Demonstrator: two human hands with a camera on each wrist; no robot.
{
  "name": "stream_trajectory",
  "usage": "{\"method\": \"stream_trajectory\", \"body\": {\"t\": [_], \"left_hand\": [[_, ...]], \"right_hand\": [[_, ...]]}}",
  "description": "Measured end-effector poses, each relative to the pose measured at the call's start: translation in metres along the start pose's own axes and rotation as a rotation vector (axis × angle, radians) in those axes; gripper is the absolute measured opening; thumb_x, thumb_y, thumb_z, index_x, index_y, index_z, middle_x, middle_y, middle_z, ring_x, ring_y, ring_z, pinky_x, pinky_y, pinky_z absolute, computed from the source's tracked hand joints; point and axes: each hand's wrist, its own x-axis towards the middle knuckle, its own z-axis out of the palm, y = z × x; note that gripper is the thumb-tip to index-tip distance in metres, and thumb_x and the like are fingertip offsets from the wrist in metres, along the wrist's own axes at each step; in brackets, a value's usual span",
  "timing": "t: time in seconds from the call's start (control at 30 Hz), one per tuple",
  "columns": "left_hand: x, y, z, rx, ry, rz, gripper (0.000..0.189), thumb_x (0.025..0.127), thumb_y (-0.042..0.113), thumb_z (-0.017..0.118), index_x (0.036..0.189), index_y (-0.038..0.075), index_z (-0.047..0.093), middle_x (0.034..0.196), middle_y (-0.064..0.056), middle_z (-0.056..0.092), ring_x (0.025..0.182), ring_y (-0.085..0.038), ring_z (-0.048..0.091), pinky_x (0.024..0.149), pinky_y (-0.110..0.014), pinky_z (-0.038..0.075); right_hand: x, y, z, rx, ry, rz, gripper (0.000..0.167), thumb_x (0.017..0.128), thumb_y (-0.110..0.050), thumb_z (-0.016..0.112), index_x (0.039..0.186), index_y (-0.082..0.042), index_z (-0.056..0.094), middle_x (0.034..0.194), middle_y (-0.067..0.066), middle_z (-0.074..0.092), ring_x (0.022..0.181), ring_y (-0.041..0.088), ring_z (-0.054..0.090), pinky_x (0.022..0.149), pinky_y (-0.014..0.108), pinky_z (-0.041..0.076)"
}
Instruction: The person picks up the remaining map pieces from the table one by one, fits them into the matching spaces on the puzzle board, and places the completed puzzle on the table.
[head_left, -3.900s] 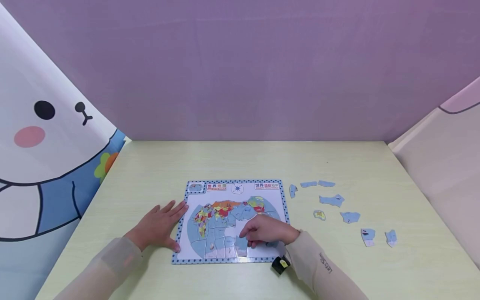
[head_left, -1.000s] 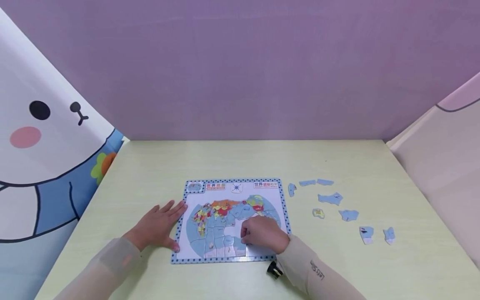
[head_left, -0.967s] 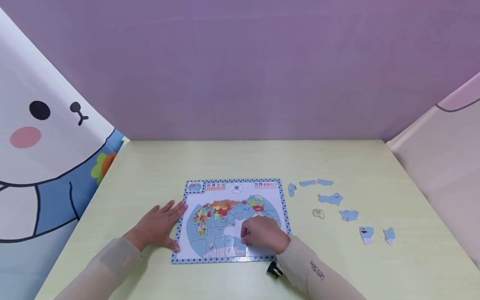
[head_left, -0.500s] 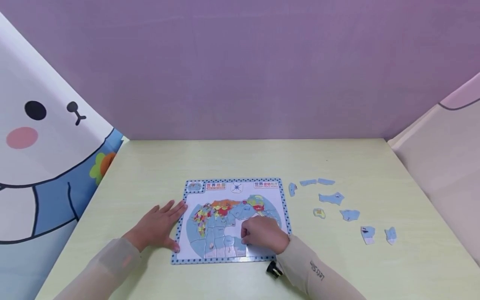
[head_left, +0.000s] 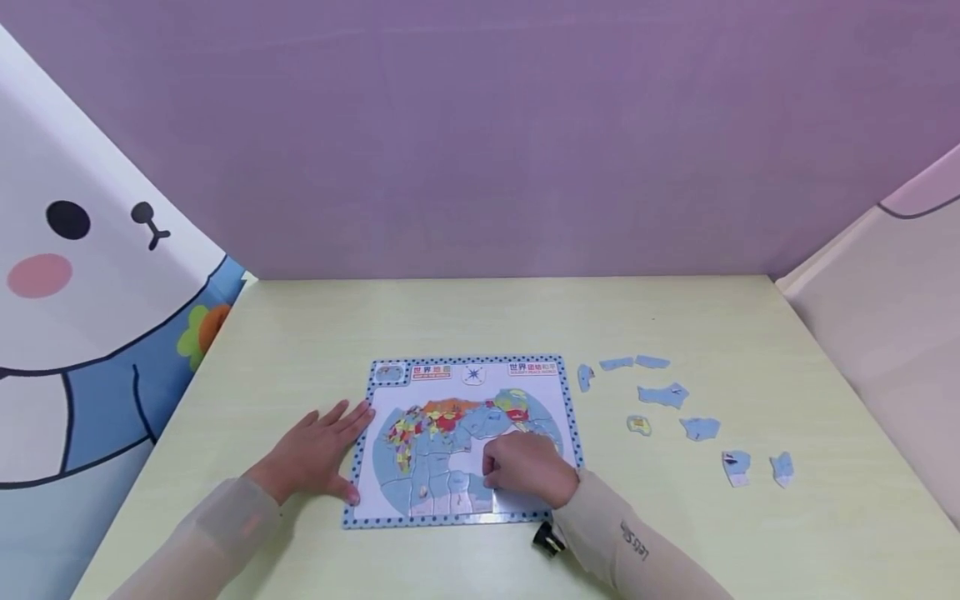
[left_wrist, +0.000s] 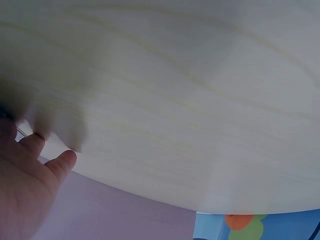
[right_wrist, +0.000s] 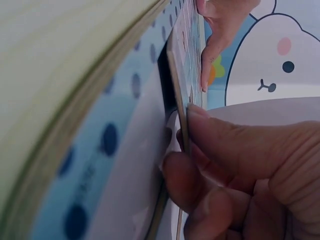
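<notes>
A world map jigsaw board [head_left: 442, 525] with a blue dotted border lies on the table, many pieces fitted in its oval. My left hand [head_left: 315, 454] rests spread along the board's left edge; the left wrist view shows its fingers [left_wrist: 62, 162] over the tabletop. Over the lower right of the map is my right hand [head_left: 528, 467]. In the right wrist view, this right hand [right_wrist: 240, 165] pinches a puzzle piece [right_wrist: 176, 75] between thumb and finger. The piece stands tilted, one edge raised off the board. From the head camera, my knuckles hide part of the bare white area.
Several loose blue map pieces, such as a long one [head_left: 663, 395] and a squarish one [head_left: 736, 468], lie scattered right of the board. A small yellow piece [head_left: 639, 425] lies among them. A black clip-like object [head_left: 548, 539] sits by the right wrist.
Since the oldest frame, my right hand's fingers have curled in, and the bottom piece beside it sits closer against its neighbours. Over the last second both hands stay nearly still.
</notes>
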Motion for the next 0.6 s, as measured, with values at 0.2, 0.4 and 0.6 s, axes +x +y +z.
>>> {"method": "stream_trajectory", "body": {"t": [0.2,0.4,0.6], "left_hand": [[-0.0005,0.001,-0.0021,0.007,0.0,0.004,0.121,0.059,0.074,0.07,0.15,0.005,0.029,0.155,-0.014,0.026,0.141,-0.043,0.018,0.104,-0.068,0.021],[-0.001,0.0018,-0.0021,0.002,-0.002,0.001,0.121,0.059,0.074,0.071,0.149,0.005,0.03,0.155,-0.014,0.026,0.141,-0.044,0.018,0.104,-0.068,0.021],[-0.001,0.0015,-0.0011,0.007,0.002,-0.006,0.121,0.058,0.072,0.073,0.149,0.004,0.03,0.155,-0.014,0.027,0.141,-0.044,0.018,0.104,-0.069,0.021]], "right_hand": [[0.0011,-0.0006,0.0011,-0.009,0.002,0.016,0.009,0.082,-0.02,0.076,0.076,-0.019,0.07,0.072,-0.012,0.059,0.068,0.009,0.05,0.065,0.028,0.042],[0.0004,-0.0011,0.0016,-0.013,0.004,0.017,0.01,0.082,-0.02,0.076,0.075,-0.018,0.069,0.072,-0.011,0.059,0.067,0.01,0.05,0.065,0.028,0.042],[0.0008,-0.0004,0.0022,-0.018,0.014,0.004,0.01,0.082,-0.02,0.076,0.075,-0.018,0.069,0.072,-0.01,0.059,0.067,0.01,0.05,0.064,0.028,0.042]]}}
